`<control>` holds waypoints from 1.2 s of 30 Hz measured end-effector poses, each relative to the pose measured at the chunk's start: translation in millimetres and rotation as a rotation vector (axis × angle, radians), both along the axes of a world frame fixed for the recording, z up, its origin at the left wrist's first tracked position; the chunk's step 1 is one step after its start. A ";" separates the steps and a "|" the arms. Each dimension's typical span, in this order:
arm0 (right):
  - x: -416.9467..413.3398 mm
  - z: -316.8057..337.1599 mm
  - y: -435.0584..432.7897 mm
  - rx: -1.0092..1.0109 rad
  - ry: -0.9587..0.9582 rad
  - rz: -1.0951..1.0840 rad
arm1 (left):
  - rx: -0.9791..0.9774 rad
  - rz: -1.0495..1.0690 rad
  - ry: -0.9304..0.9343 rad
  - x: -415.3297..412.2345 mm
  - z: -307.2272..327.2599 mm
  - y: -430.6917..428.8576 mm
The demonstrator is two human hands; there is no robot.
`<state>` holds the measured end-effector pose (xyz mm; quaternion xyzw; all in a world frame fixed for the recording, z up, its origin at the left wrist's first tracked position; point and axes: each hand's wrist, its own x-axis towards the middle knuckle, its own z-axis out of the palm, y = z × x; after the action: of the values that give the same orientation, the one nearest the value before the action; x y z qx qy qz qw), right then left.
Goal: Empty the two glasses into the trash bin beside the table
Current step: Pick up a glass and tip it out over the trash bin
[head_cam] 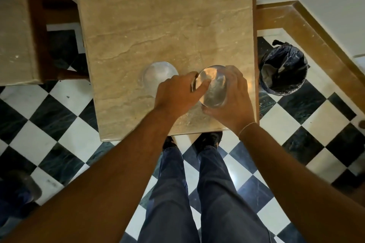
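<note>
Glasses, two of them, stand near the front edge of the stone table point(158, 16), and that table is the biggest thing before me, pale beige with wavy veins. Below it runs a floor of black and white tiles point(59, 134). To the right of the table, on the floor, stands the trash bin point(282, 71), lined with a dark bag, with something pale lying inside it. My right hand point(231, 100) is wrapped around the right glass point(214, 87), thumb on the near side and fingers on the far side, gripping it just above the table's right front corner. My left hand point(177, 92) reaches across with its fingers curled loosely, the index finger touching inside that same glass's mouth; it grips nothing. The left glass point(158, 77) stands just beside, partly hidden behind my left hand, untouched as far as I can tell
</note>
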<state>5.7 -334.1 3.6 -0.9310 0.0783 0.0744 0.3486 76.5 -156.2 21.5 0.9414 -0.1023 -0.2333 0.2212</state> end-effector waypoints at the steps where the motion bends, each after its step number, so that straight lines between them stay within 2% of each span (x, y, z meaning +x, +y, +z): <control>1: -2.7 3.3 -2.0 0.008 -0.017 -0.023 | -0.015 -0.013 0.006 0.3 0.4 -7.0; 5: -11.2 8.2 -20.5 0.012 -0.066 -0.067 | -0.070 0.019 0.017 -0.3 -8.3 -28.3; 8: -15.9 14.5 -41.0 0.328 0.087 -0.177 | -0.109 0.045 0.067 -4.3 -14.2 -39.4; 11: -10.7 17.4 -61.4 0.623 0.253 -0.527 | -0.181 0.041 0.105 -9.9 -15.3 -49.5; 14: -19.2 15.3 -89.8 1.096 0.543 -0.702 | -0.239 -0.015 0.102 -15.3 -12.0 -72.3; 16: -28.2 16.5 -105.3 1.331 0.691 -0.787 | -0.276 -0.032 0.089 -16.3 -9.5 -87.3; 18: -35.7 10.0 -116.8 1.477 0.771 -0.837 | -0.307 -0.060 0.075 -15.6 -7.8 -97.1; 21: -41.7 -1.6 -127.7 1.620 0.796 -0.800 | -0.311 -0.155 0.038 -13.2 -8.4 -113.7; 24: -40.7 -5.2 -134.0 1.670 0.734 -0.803 | -0.292 -0.182 -0.020 -9.7 -10.8 -124.4; 27: -31.4 -10.6 -156.3 1.585 0.535 -0.904 | -0.251 -0.159 -0.107 -7.5 -12.7 -121.8; 29: -19.5 -12.4 -173.8 1.395 0.369 -1.028 | -0.239 -0.127 -0.146 -9.9 -15.8 -114.1; 31: -11.0 -14.2 -187.8 1.033 0.162 -1.050 | -0.226 -0.103 -0.157 -14.9 -20.5 -103.5; 34: -6.9 -28.5 -207.3 0.303 -0.227 -0.934 | -0.181 -0.076 -0.135 -23.6 -30.2 -82.2; 35: -2.9 -38.3 -214.6 0.126 -0.312 -0.869 | -0.167 -0.076 -0.130 -27.1 -31.8 -75.7; 36: 5.4 -48.6 -220.0 0.006 -0.304 -0.818 | -0.153 -0.075 -0.130 -31.2 -33.9 -69.8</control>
<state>11.1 -554.2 -45.0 -0.8227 0.3883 -0.2075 0.3595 45.3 -226.0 -12.4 0.9304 -0.1692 -0.1712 0.2766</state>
